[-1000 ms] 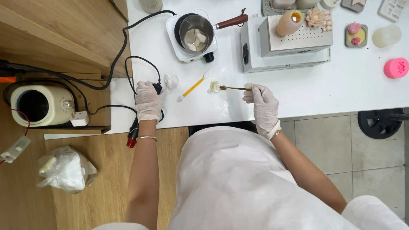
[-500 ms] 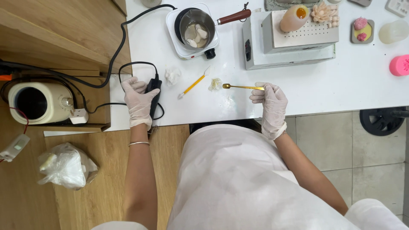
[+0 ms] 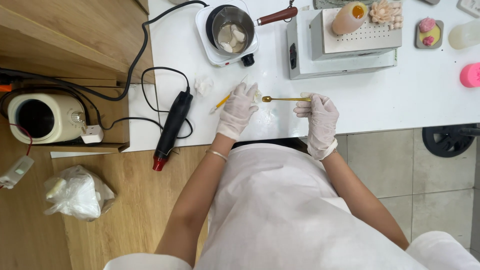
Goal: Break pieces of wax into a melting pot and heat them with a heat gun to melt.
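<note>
A gloved right hand (image 3: 320, 117) pinches a small gold spoon (image 3: 282, 99) level above the white table (image 3: 400, 95) while the left hand (image 3: 239, 107), fingers loosely spread, rests on a pale lump (barely visible), best held steady.

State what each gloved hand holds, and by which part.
Right hand: small gold spoon, held at its handle end. Left hand rests over a small white piece; grip unclear.
</note>
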